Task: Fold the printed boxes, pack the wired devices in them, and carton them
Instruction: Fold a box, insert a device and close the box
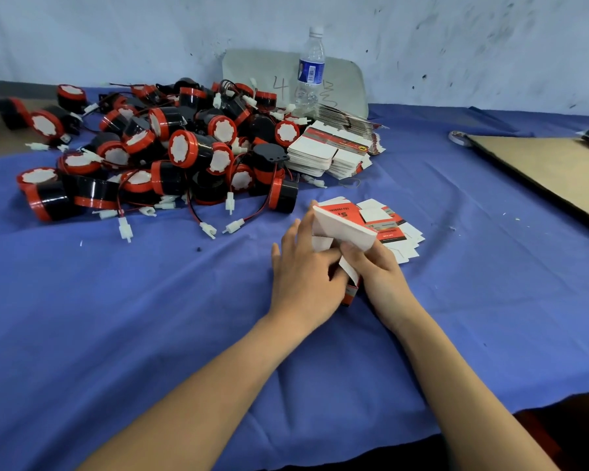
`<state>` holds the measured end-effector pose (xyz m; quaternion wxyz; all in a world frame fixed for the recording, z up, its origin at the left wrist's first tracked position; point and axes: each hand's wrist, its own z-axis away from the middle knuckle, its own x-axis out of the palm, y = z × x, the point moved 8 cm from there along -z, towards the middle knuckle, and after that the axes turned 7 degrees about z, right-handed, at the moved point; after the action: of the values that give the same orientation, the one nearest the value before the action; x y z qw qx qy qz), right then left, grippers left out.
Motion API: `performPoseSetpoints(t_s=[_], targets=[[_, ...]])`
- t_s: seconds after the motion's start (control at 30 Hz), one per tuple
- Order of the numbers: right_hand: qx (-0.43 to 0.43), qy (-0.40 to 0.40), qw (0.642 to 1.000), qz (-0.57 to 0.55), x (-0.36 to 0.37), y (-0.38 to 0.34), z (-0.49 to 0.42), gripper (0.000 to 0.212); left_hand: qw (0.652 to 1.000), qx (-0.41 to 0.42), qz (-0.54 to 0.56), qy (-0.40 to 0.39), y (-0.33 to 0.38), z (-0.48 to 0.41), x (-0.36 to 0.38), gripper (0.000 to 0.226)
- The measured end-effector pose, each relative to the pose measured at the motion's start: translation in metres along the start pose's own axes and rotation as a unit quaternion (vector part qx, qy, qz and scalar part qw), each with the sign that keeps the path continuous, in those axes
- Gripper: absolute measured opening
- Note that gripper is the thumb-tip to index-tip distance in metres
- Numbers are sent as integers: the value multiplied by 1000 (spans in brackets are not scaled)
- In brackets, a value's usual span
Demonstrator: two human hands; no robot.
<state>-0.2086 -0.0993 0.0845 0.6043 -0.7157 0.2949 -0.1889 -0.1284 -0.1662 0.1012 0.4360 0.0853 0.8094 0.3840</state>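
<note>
A red-and-white printed box [342, 227], partly folded, is held up over the blue cloth at centre. My left hand [303, 270] presses its left side and bottom flap with nearly straight fingers. My right hand [376, 270] grips it from below, thumb on the white panel. Under it lies a small pile of flat printed boxes [402, 232]. A bigger stack of flat boxes [327, 153] sits behind. A heap of black-and-red wired devices [170, 154] with white plugs fills the left back.
A clear water bottle [310, 68] stands at the back by the wall, with a grey board [252, 69] behind it. A flat brown carton sheet [551, 171] lies at the right. The table's near edge [422, 433] drops off at the lower right.
</note>
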Motion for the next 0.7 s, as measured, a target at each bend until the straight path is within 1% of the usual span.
performPoseSetpoints(t_s=[0.07,0.1,0.2,0.27,0.37,0.47,0.53,0.57,0.63,0.7], targets=[[1,2,1000,-1,-4,1,0,28,1000,25,1,4,2,2,2,28],[7,1,1000,-3,-6,3,0,28,999,28,25,15,3,3,-1,32],[18,-7,1000,2,-9,7,-1,34,990,3,133,46,-1,5,-9,47],[19,-7,1000,10,-10,7,-1,36,991,5,129,45,-2,4,-9,58],[16,-6,1000,16,-10,7,-1,36,988,-19,143,54,-7,2,-7,63],[17,-5,1000,24,-10,6,0,37,972,-34,228,38,-10,5,-2,60],[9,11,999,37,-11,3,1,35,952,-58,298,45,-13,8,-3,48],[1,18,999,45,-12,1,1,34,947,-63,311,55,-15,10,-4,41],[-15,18,997,68,-9,-3,2,32,955,-51,282,70,-14,12,-6,34],[-12,5,997,74,-6,-3,3,31,966,-32,243,76,-12,13,-4,30]])
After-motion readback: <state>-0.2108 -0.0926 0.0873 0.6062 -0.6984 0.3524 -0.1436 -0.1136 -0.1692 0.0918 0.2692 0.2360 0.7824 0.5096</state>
